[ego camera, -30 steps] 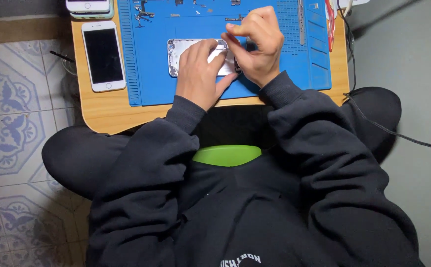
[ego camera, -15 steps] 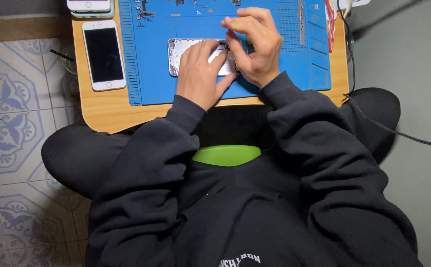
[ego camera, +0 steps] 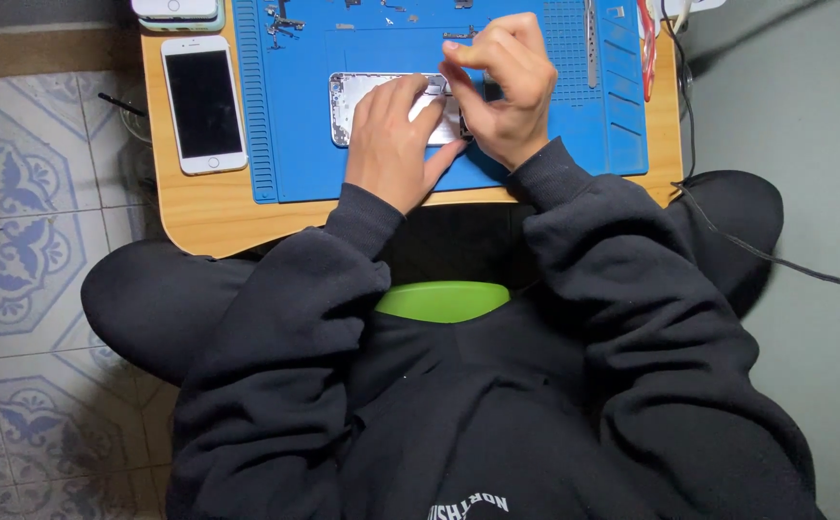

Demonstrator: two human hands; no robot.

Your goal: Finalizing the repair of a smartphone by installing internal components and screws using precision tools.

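The right hand point(ego camera: 502, 87) is easing a little nearer along the opened phone shell point(ego camera: 362, 96), its fingers bunching tighter than a second ago.

Person seated at small wooden table point(ego camera: 208, 217), dark sleeves. Blue work mat point(ego camera: 555, 154) covers most of table. Opened phone housing point(ego camera: 353, 96) lies on mat, silver, inside up. Left hand point(ego camera: 396, 144) flat on housing, pressing it down. Right hand point(ego camera: 502, 82) above housing's right end, fingertips pinched together; what they pinch not discernible. White phone point(ego camera: 204, 104) screen-up left of mat. Small loose parts point(ego camera: 285, 21) along mat's far edge.
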